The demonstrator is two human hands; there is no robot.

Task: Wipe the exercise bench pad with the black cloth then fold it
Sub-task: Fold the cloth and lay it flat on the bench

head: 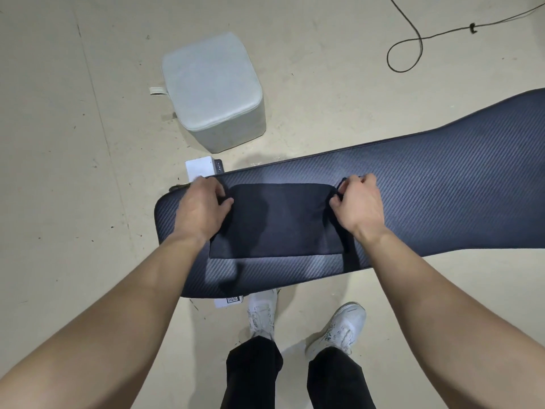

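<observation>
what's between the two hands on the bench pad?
In the head view, the black cloth lies flat on the bench pad, spanning the stretch between the left hand and the right hand. Each hand pinches one end of it.

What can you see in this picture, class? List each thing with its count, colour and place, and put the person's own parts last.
pad: one, dark navy, ribbed, lying across the middle from left to upper right.
cloth: one, black, flat on the pad's left part.
stool: one, pale grey, on the floor beyond the pad.
cable: one, black, looped on the floor at top right.
floor: beige, all around.
shoes: two, white, below the pad.
trousers: black, bottom centre.
left hand: on the cloth's left edge.
right hand: pinching the cloth's right edge.
</observation>
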